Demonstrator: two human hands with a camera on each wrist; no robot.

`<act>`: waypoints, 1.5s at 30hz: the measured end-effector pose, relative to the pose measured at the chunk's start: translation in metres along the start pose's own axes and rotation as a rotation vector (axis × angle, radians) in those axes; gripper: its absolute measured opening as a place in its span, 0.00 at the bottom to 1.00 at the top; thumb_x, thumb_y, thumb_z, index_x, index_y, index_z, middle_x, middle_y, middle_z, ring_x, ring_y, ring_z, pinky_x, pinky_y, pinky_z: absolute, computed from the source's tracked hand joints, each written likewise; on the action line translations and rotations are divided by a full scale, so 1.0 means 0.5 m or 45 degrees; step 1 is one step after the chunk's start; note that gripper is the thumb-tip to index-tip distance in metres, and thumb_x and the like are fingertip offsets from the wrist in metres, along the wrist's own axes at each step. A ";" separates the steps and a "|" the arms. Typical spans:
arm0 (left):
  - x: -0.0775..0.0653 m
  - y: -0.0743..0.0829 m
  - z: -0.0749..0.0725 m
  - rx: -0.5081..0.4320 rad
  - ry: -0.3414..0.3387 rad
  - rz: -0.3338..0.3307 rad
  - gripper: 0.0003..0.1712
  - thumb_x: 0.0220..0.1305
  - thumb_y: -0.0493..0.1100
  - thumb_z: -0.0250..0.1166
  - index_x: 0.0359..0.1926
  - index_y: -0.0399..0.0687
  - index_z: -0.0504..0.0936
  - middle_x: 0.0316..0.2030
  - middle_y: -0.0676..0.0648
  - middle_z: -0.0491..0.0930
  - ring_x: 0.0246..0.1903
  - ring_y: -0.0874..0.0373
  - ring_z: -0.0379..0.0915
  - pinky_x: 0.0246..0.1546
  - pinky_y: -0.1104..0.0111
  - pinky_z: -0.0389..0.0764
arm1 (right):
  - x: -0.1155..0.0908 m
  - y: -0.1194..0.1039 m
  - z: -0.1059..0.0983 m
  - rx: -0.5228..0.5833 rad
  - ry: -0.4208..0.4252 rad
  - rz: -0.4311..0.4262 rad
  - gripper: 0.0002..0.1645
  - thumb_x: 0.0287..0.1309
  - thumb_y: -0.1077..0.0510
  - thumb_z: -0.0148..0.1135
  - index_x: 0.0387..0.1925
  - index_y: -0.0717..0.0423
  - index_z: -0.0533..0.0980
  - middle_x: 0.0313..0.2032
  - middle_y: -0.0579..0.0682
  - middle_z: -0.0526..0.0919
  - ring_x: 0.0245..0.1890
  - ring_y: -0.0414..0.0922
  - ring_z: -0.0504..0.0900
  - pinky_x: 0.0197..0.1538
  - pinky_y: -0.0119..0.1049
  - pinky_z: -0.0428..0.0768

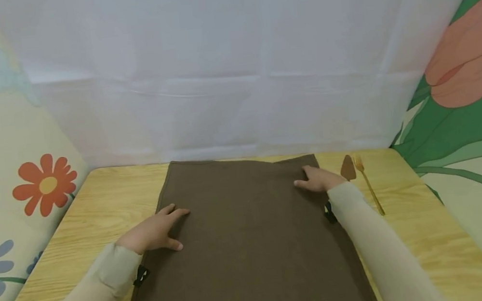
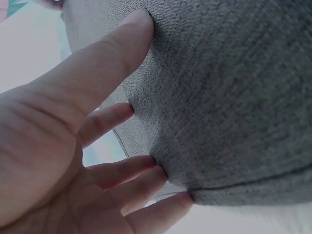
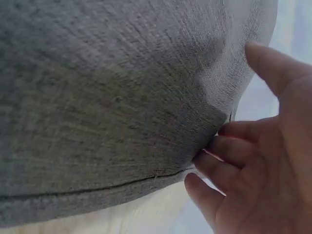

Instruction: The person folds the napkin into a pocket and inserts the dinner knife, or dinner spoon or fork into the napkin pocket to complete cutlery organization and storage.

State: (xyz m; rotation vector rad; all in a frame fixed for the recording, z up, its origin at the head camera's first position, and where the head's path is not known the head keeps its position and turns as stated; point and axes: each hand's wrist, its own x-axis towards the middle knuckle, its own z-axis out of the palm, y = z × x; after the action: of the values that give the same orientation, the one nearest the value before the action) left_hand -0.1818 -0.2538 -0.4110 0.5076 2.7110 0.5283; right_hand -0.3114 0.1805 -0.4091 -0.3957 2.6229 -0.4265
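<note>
A brown cloth (image 1: 245,237) with hemmed edges lies spread out over the wooden table. On its left edge rests my left hand (image 1: 157,230), thumb and fingers spread apart. The left wrist view shows those fingertips (image 2: 141,24) touching the fabric (image 2: 234,107), one of them right at the hem. Farther up, near the far right corner, my right hand (image 1: 319,179) touches the cloth with its fingers loosely extended. In the right wrist view, its fingertips (image 3: 202,157) meet the fabric (image 3: 107,107) beside the stitched hem. Neither hand pinches the cloth.
Right of the cloth, a gold fork (image 1: 371,186) and a brown, leaf-shaped piece (image 1: 348,168) lie on the wooden table (image 1: 431,229). A white sheet (image 1: 216,75) hangs behind the table's far edge. Flower-patterned panels (image 1: 48,185) stand at both sides.
</note>
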 end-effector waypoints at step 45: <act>0.104 -0.012 -0.031 -0.016 -0.109 -0.137 0.59 0.60 0.54 0.74 0.77 0.28 0.51 0.71 0.14 0.37 0.69 0.14 0.32 0.65 0.28 0.51 | 0.022 0.018 -0.009 -0.052 0.017 -0.022 0.54 0.68 0.39 0.61 0.76 0.71 0.51 0.75 0.75 0.49 0.76 0.67 0.48 0.74 0.61 0.56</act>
State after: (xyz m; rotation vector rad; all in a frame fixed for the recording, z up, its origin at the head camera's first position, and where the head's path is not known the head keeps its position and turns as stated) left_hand -0.2351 -0.2428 -0.4131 0.3699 2.6340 0.4832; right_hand -0.3249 0.1858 -0.4125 -0.4302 2.6465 -0.3824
